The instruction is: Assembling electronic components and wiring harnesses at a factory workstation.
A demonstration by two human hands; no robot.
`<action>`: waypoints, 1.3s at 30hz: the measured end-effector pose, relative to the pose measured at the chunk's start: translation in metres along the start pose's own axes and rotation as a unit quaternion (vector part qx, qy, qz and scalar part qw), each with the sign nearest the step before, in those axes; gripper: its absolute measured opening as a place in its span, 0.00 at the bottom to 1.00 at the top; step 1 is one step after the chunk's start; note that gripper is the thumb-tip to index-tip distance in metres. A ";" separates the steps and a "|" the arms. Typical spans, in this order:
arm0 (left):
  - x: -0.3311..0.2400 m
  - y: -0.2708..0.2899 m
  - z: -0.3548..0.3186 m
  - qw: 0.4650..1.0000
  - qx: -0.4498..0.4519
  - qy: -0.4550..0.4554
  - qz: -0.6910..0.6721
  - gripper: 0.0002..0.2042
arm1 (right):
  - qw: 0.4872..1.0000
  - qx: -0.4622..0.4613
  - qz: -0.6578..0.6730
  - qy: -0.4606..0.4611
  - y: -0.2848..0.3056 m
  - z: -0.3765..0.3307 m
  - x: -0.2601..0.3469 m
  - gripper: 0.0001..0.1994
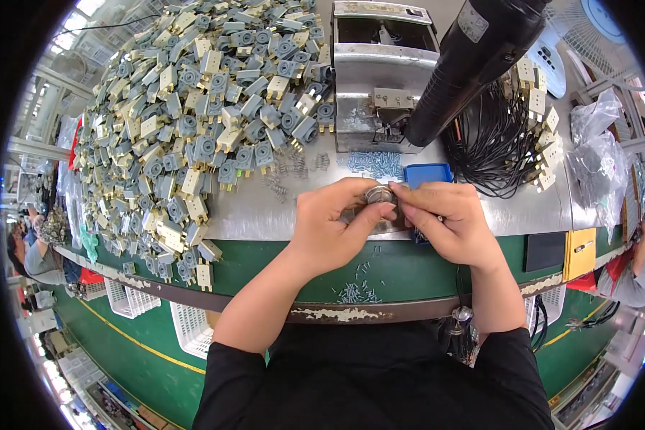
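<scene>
Pinching a round, silver metal part (378,195) in the left grip (337,223), holding the right grip (444,218) narrow at its right side, working over the metal-topped green bench (265,218), nearer than the small bluish screws (375,165).

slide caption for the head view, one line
Left hand and right hand meet at a round metal part over a workbench, near a heap of grey-and-cream parts.

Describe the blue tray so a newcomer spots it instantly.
From the big black cylinder, go to its lower end. Just below, beyond the right hand, sits the tray: one solid, bright blue piece, unlike the loose, paler screws to its left.
</scene>
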State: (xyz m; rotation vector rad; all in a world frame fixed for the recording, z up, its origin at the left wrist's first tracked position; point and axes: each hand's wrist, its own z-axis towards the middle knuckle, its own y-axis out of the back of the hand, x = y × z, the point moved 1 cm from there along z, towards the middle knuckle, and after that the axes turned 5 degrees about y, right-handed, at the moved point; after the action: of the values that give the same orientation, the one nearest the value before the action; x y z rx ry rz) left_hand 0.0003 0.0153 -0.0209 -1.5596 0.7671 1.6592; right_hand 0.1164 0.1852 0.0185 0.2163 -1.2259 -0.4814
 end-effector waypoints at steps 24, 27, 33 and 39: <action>-0.042 0.103 0.049 0.732 -0.236 -0.060 0.636 0.17 | 0.972 0.079 -0.220 -0.023 0.039 -0.013 -0.016 0.14; -0.036 0.108 0.052 0.700 -0.191 -0.065 0.685 0.16 | 0.979 0.085 -0.183 -0.012 0.044 -0.009 -0.018 0.14; -0.035 0.111 0.054 0.661 -0.199 -0.142 0.709 0.12 | 0.986 0.107 -0.125 -0.016 0.060 -0.008 -0.029 0.11; -0.038 0.094 0.022 0.927 -0.232 -0.101 0.276 0.17 | 0.962 0.095 -0.252 -0.038 0.038 -0.011 -0.025 0.09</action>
State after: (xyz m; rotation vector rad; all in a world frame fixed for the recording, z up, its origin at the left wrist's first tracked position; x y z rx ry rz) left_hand -0.0892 -0.0238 0.0137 -1.5192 0.7856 2.5228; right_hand 0.1296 0.2289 0.0096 0.6899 -1.2924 -0.8171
